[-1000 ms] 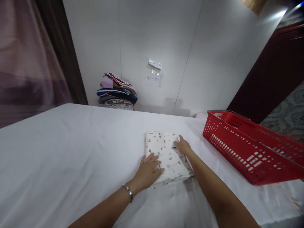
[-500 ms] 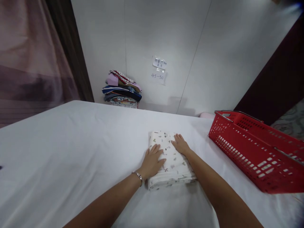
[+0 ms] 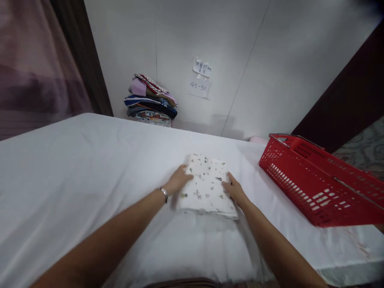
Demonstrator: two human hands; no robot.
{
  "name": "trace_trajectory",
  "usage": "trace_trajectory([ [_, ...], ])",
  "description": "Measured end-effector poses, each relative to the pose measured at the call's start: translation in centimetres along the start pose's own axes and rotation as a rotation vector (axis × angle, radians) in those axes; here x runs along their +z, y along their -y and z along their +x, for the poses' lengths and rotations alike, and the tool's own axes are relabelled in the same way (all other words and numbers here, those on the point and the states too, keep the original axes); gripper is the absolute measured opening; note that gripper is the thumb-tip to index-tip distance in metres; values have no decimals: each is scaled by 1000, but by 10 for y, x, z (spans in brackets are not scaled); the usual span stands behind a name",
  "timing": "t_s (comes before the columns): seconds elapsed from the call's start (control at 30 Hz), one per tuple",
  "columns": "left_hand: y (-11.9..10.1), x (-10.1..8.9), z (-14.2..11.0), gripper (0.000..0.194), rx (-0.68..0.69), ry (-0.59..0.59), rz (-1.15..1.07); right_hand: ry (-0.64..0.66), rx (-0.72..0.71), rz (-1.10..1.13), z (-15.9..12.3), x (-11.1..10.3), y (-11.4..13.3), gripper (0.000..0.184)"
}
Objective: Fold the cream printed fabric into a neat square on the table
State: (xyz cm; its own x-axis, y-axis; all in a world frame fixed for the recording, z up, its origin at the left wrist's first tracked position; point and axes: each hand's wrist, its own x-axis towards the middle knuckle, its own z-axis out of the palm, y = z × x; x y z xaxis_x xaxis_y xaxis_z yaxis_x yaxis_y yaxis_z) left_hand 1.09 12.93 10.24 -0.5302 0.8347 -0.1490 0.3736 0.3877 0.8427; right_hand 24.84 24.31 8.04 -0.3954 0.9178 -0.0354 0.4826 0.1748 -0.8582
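The folded printed cloth [image 3: 207, 186] lies between both hands on the white sheet [image 3: 105, 168], long axis pointing away from the body — left hand [image 3: 180, 180] and right hand [image 3: 235, 190] gripping opposite side edges.

Home or workroom, hard to tell: the curtain [image 3: 33, 68] at left and folded clothes [image 3: 151, 101] at the far wall [image 3: 216, 28] look domestic; the handwritten notes [image 3: 199, 87] there and basket [image 3: 295, 192] at right less so.

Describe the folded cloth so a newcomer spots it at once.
On the broad white sheet, look left of the red basket. Between the left hand and right hand lies a folded cloth. Small scattered prints set it apart from the plain sheet.
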Motion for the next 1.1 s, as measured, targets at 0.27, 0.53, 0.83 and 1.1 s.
trace_trajectory([
  [0.27,20,-128,41,55,-24,-107,515,269,-173,62,-31,54,23,65],
  [0.53,58,-106,-29,44,306,-312,590,117,-190,-199,67,54,50,53],
  [0.83,73,-56,-86,34,505,-188,552,215,-227,-211,90,67,50,30],
  [1.1,77,-65,-106,24,537,-331,337,-75,-420,-82,45,73,43,39],
])
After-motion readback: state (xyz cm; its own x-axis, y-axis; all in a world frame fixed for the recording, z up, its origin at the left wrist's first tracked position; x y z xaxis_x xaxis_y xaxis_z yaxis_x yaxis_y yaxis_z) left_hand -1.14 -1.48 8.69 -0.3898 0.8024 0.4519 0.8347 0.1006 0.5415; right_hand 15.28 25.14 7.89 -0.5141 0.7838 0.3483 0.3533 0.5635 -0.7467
